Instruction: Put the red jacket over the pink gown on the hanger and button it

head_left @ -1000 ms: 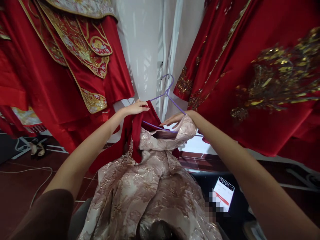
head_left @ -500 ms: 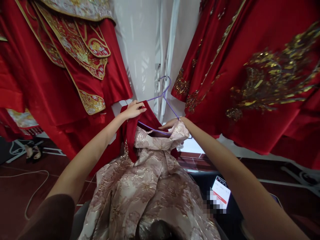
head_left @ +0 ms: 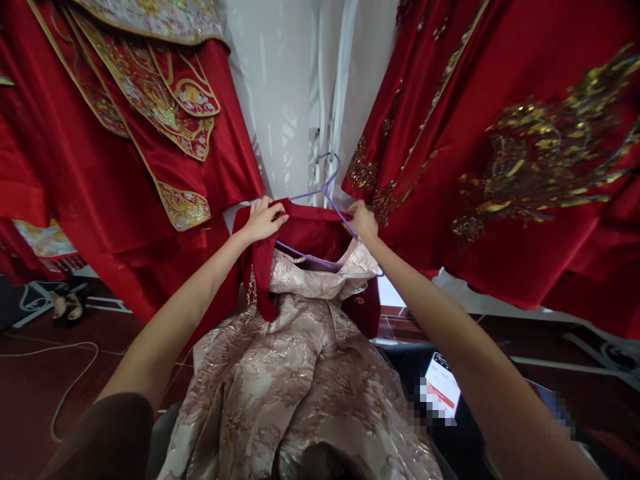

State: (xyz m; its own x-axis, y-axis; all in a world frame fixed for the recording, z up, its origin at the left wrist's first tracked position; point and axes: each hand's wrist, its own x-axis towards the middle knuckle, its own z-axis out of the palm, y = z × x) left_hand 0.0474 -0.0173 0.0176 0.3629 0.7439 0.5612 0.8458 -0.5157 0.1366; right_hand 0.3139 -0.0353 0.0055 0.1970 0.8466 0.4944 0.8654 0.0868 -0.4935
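A pale pink floral brocade dress (head_left: pixel 295 340) with a metallic sheen hangs from a purple hanger (head_left: pixel 327 187), spreading down toward me. Behind its neckline is a dark red garment (head_left: pixel 313 227), part of which drapes over the dress's left side. My left hand (head_left: pixel 265 219) is closed on the red garment's edge at the hanger's left shoulder. At the other shoulder, my right hand (head_left: pixel 363 220) pinches the opposite end of that edge, so the red cloth stretches between both hands behind the hanger. The right fingertips are partly hidden.
Embroidered red gowns hang at left (head_left: pixel 175 120) and right (head_left: pixel 520 167). A white pole (head_left: pixel 340 87) stands behind the hanger. A lit phone (head_left: pixel 441 387) lies on a dark surface at lower right. Shoes (head_left: pixel 67 305) and a cable (head_left: pixel 75 380) are on the tiled floor.
My right hand has come up from behind the dress's neckline to the hanger's right shoulder, drawing the red garment's edge across. My left hand has barely moved.
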